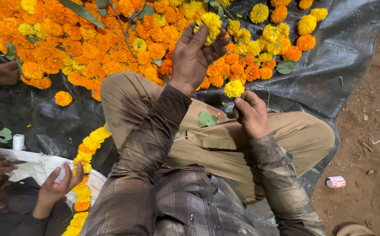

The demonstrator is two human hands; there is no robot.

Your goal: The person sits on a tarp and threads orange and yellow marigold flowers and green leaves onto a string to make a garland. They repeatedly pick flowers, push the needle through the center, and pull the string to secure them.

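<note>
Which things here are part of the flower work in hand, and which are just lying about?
In use:
- left hand lifting a yellow marigold
- right hand pinching a second marigold
- flower heap
- garland
- thread spool

Lying about:
- loose leaves on the lap
- small carton on the soil
- black sheet underneath

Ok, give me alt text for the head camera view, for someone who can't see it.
A seated person's left hand lifts a yellow marigold while the right hand pinches another yellow marigold. Beyond lies a heap of orange and yellow marigolds on a dark tarp.
</note>
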